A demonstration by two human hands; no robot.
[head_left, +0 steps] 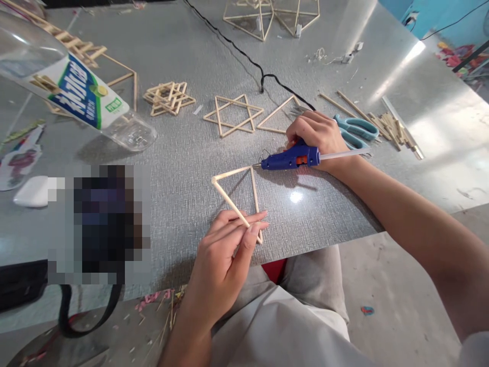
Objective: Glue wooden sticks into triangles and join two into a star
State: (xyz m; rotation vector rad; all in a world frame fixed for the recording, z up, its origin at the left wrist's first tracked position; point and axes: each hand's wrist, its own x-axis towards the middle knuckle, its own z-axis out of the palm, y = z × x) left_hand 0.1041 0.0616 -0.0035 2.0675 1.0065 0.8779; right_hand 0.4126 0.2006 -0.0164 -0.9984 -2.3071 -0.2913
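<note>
My left hand [225,250] pinches the near corner of a triangle of thin wooden sticks [237,196] that lies on the grey table. My right hand [317,133] grips a blue hot glue gun [290,158] with a clear glue stick out its back. The gun's nozzle touches the triangle's far right corner. Beyond it lie a finished stick star [233,115], a single stick triangle [277,114] and a stack of stars [168,98].
A plastic bottle [72,86] lies on its side at the far left over a stick frame. Teal scissors [355,130] and loose sticks [389,127] sit right of my right hand. A black cable [244,56] runs across the table. The table's edge [305,244] is near my lap.
</note>
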